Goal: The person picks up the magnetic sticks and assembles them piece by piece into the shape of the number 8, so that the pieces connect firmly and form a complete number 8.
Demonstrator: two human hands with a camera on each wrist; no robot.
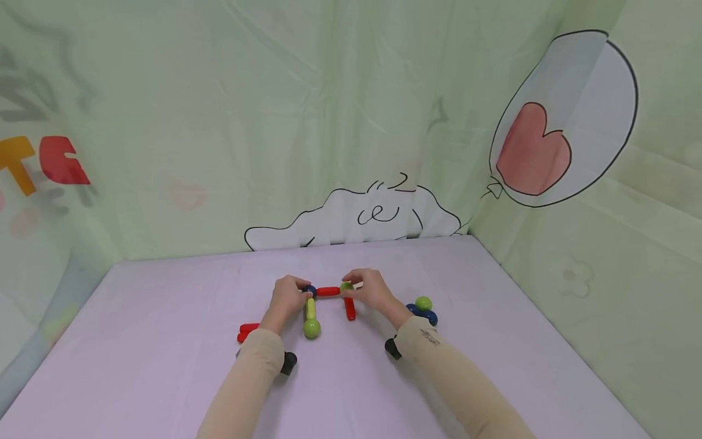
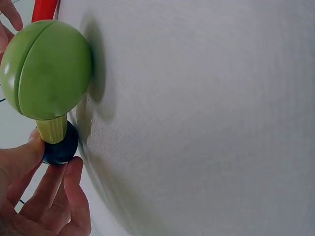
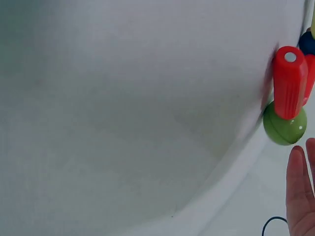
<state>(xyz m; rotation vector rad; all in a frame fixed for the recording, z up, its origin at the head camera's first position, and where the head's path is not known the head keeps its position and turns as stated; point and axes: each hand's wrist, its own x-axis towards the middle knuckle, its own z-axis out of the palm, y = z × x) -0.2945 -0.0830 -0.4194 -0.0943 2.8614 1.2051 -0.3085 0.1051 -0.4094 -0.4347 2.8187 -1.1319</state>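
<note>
My left hand (image 1: 289,296) pinches a dark blue ball (image 2: 61,145) between thumb and fingers. From this ball a yellow rod (image 1: 311,308) runs toward me to a large light green ball (image 2: 49,71). A red rod (image 1: 328,291) lies between the blue ball and a second green ball (image 3: 284,125). Another red rod (image 3: 289,81) extends toward me from that second ball. Around the second ball is my right hand (image 1: 373,289); its visible fingers look straight in the right wrist view, close beside the ball. Its thumb is hidden there.
Red rods (image 1: 248,330) lie left of my left forearm, partly covered by it. To the right, blue balls (image 1: 428,315) and a green ball (image 1: 423,302) sit together beside my right wrist. Behind the pale table (image 1: 164,353) hangs a green printed curtain (image 1: 219,122).
</note>
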